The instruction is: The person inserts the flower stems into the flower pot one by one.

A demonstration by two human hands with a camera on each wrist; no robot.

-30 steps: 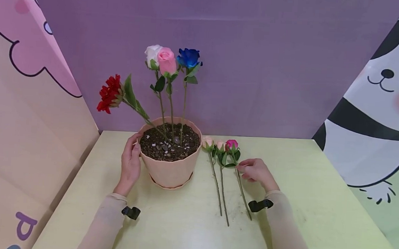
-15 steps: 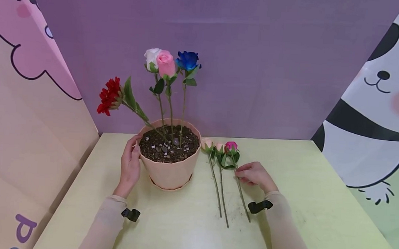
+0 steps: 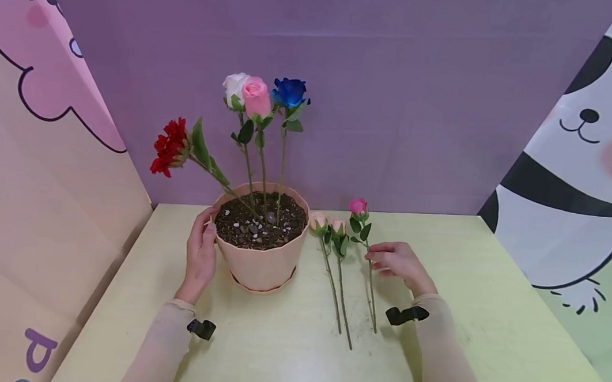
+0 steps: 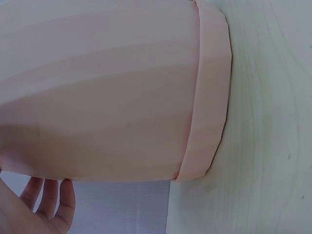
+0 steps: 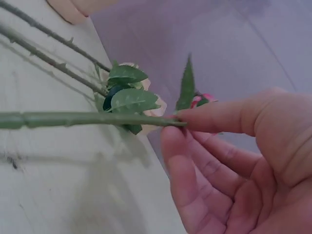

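Observation:
My right hand [image 3: 401,264] pinches the stem of a magenta rose [image 3: 358,206] between thumb and fingertips. In the right wrist view the green stem [image 5: 87,119] crosses toward the thumb, and the bloom is partly hidden behind the hand. My left hand [image 3: 201,257] rests against the left side of a pale pink flower pot [image 3: 260,263]; its fingertips [image 4: 67,187] touch the outer wall in the left wrist view. Dark soil [image 3: 257,234] fills the pot. A red flower [image 3: 170,148], a white rose [image 3: 233,88], a pink rose [image 3: 256,96] and a blue rose [image 3: 289,92] stand in it.
Two pale peach roses, the left rose [image 3: 318,221] and the right rose [image 3: 338,226], lie side by side on the light table [image 3: 276,357] right of the pot. A purple backdrop [image 3: 419,104] rises behind the table's back edge.
The magenta rose has come up off the table in my right hand, its bloom higher and its stem steeper. My left hand stays against the pot.

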